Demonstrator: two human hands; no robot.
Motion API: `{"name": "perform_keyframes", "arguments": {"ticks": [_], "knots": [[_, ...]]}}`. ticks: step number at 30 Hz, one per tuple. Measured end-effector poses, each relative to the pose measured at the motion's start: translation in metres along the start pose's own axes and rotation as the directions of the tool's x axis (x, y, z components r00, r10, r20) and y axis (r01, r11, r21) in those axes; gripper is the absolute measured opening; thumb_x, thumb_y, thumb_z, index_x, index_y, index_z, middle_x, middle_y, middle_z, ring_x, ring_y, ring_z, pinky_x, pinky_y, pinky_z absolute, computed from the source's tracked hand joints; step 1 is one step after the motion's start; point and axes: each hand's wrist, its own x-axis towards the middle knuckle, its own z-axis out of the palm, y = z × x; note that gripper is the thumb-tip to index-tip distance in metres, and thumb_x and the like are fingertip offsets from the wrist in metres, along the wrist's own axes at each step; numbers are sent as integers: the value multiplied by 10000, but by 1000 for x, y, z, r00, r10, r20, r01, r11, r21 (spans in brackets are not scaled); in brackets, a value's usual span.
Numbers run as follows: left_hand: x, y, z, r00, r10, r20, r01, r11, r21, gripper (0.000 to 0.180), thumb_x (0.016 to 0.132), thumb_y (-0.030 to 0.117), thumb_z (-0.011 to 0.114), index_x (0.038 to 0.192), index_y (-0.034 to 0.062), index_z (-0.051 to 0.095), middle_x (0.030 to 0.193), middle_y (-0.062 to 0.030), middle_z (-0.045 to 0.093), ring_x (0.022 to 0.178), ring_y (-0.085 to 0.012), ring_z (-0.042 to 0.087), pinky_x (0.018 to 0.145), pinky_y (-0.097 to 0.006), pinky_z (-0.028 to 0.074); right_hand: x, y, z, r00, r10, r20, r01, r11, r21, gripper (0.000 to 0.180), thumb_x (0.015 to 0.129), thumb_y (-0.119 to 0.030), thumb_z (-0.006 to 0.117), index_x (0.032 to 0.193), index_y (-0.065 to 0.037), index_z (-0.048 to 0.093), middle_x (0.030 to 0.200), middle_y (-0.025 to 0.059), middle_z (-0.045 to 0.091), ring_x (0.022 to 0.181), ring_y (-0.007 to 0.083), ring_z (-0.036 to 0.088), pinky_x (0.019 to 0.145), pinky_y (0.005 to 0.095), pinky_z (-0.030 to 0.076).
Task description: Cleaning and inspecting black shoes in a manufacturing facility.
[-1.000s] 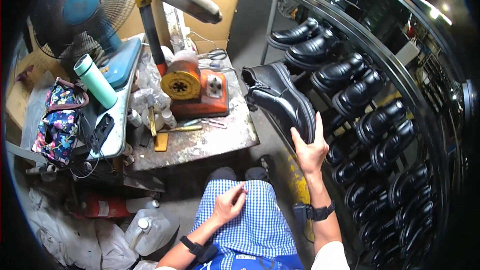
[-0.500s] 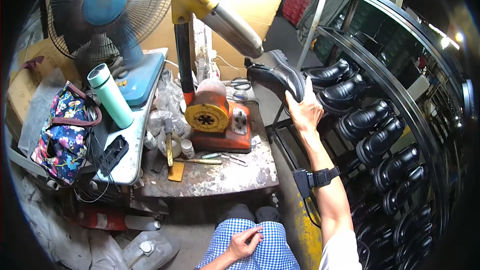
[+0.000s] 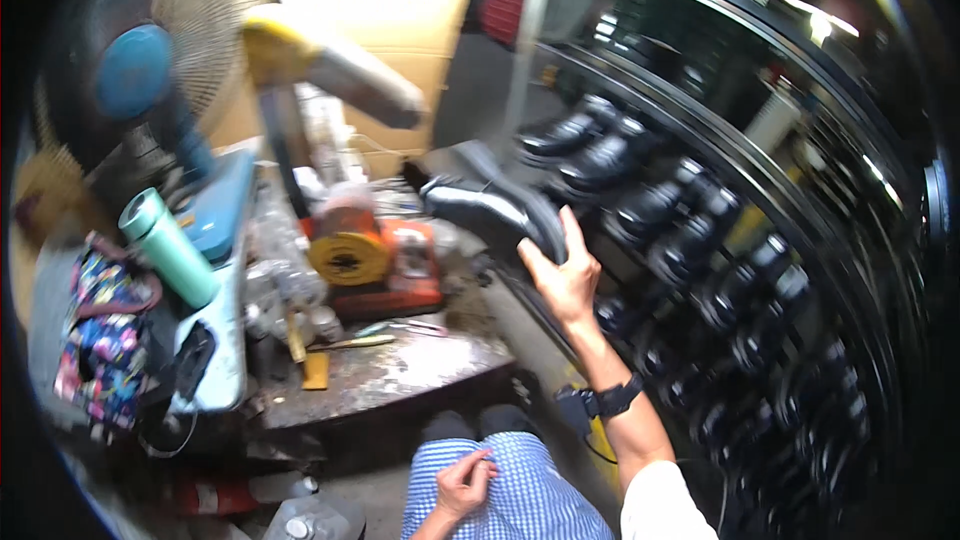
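A black leather shoe (image 3: 485,206) is held out in front of me, to the right of the red and yellow machine (image 3: 372,262). My right hand (image 3: 566,283) grips it at its near end, thumb on one side and fingers on the other. The shoe is tilted, its sole edge turned toward the rack. Beyond it, the machine's grey nozzle (image 3: 375,87) points down to the right, apart from the shoe. On the blue checked apron (image 3: 530,500) over my lap rests my left hand (image 3: 466,483), its fingers loosely curled with nothing seen in them.
A metal rack (image 3: 690,125) with rows of black shoes (image 3: 690,240) stands close on the right. The worn bench (image 3: 400,372) carries tools and small bottles. A fan (image 3: 135,70), a mint-green flask (image 3: 168,248) and a flowered bag (image 3: 105,340) are on the left.
The view has swung right, blurring the scene. My right hand has brought the shoe away from below the nozzle, toward the rack and nearer to me. The left hand stays on my lap.
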Motion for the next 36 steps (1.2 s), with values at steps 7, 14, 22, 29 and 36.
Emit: {"name": "perform_keyframes", "arguments": {"ticks": [7, 14, 22, 29, 36], "knots": [[-4, -18, -8, 1000, 7, -16, -6, 999, 40, 211, 837, -1, 431, 1003, -46, 553, 663, -108, 615, 542, -122, 587, 525, -222, 474, -162, 39, -239, 921, 390, 1, -320, 754, 574, 523, 668, -49, 639, 1161, 53, 500, 1094, 123, 567, 1025, 178, 524, 907, 275, 386], [-5, -35, -3, 997, -57, 55, 58, 998, -2, 230, 890, 68, 434, 1081, -16, 530, 695, -53, 582, 535, -69, 507, 519, -178, 428, -367, 47, -473, 460, 568, -683, 299, 625, 721, 396, 833, -346, 465, 1113, -81, 553, 1133, 59, 565, 1053, 234, 517, 927, 406, 384], [-7, 8, 21, 991, -115, 62, 109, 989, 103, 213, 879, 114, 473, 1014, -29, 554, 743, -71, 586, 591, -113, 519, 530, -221, 441, -445, 43, -600, -121, 398, -910, 216, 905, 367, 446, 784, -291, 619, 1137, -38, 518, 1147, 78, 548, 1020, 218, 532, 853, 372, 401], [-2, 64, 52, 977, -60, 203, -29, 912, 410, 225, 849, 134, 503, 959, -51, 568, 746, -109, 594, 631, -164, 545, 561, -267, 457, -399, 52, -708, -133, 5, -991, -251, 967, 38, 454, 721, -147, 694, 1102, 45, 537, 1061, 101, 571, 904, 181, 551, 796, 294, 432], [21, -48, 10, 987, -33, 154, -15, 952, 305, 207, 897, 70, 426, 1049, 11, 553, 655, -15, 527, 494, -45, 458, 459, -163, 386, -349, 73, -798, -222, 96, -970, -857, 455, 241, 710, 618, -514, 711, 1132, -57, 536, 1162, 130, 491, 1032, 288, 476, 738, 443, 441]]}}
